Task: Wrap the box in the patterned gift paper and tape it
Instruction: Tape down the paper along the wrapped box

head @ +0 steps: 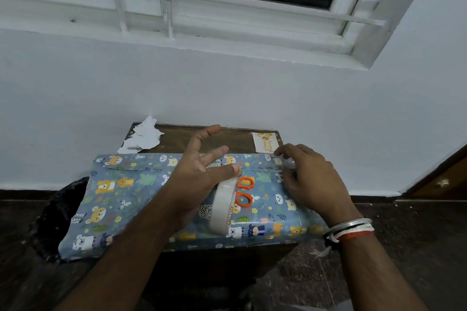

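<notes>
The box (141, 199), covered in blue animal-patterned gift paper, lies across a small wooden table (177, 137). The paper's seam runs along the far top edge. My left hand (202, 174) hovers over the box's middle with fingers spread, and its thumb hooks over a white tape roll (223, 207) that stands on edge. Orange-handled scissors (244, 190) lie on the box just behind the roll. My right hand (308, 182) is at the seam's right end, where its fingers pinch a shiny strip of clear tape (286, 164).
Torn white paper scraps (144, 136) lie at the table's back left, and a small greeting card (265, 142) at the back right. A dark bin (58, 214) stands left of the table. The wall is close behind, and wooden furniture (439, 182) is at the right.
</notes>
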`<state>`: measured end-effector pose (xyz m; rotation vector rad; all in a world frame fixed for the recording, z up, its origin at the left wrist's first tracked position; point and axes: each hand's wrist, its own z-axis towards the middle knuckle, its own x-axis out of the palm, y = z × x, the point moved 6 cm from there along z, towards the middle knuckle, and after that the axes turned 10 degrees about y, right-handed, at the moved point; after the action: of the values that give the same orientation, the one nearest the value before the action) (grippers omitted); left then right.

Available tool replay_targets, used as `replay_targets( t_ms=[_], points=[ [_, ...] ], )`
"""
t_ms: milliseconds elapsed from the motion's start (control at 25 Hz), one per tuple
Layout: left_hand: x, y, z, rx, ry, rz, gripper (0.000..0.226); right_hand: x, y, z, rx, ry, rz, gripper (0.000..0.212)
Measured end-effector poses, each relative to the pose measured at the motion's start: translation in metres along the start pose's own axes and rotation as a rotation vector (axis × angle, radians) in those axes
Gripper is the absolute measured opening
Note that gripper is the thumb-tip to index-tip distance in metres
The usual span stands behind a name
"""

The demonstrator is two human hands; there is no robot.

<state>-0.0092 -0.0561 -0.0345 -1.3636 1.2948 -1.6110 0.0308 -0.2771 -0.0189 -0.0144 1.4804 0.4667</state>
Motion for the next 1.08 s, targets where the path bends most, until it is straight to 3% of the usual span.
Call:
replay_targets(
  t_ms=[160, 280, 440, 720, 920, 1080],
  points=[
    [0.0, 0.0, 0.001, -0.003, 0.016, -0.006, 0.086, 0.004, -0.012, -0.006, 0.059, 0.066, -0.01, 0.048],
    [0.002, 0.001, 0.001, -0.007, 0.032, -0.007, 0.088, 0.004, -0.012, -0.006, 0.034, 0.053, 0.129, 0.052],
    [0.002, 0.0, 0.001, -0.001, 0.02, -0.009, 0.087, -0.004, -0.009, -0.008, -0.002, -0.063, 0.307, 0.047],
    [0.003, -0.002, 0.0, 0.056, 0.016, -0.014, 0.082, -0.004, 0.011, -0.002, 0.023, -0.141, 0.292, 0.036],
    [0.002, -0.003, -0.001, 0.109, 0.028, -0.003, 0.079, -0.004, 0.061, -0.002, -0.132, 0.075, 0.751, 0.018],
    [0.002, -0.012, -0.005, 0.17, 0.04, 0.055, 0.075, -0.002, 0.08, -0.004, -0.18, 0.201, 0.837, 0.02]
  ],
)
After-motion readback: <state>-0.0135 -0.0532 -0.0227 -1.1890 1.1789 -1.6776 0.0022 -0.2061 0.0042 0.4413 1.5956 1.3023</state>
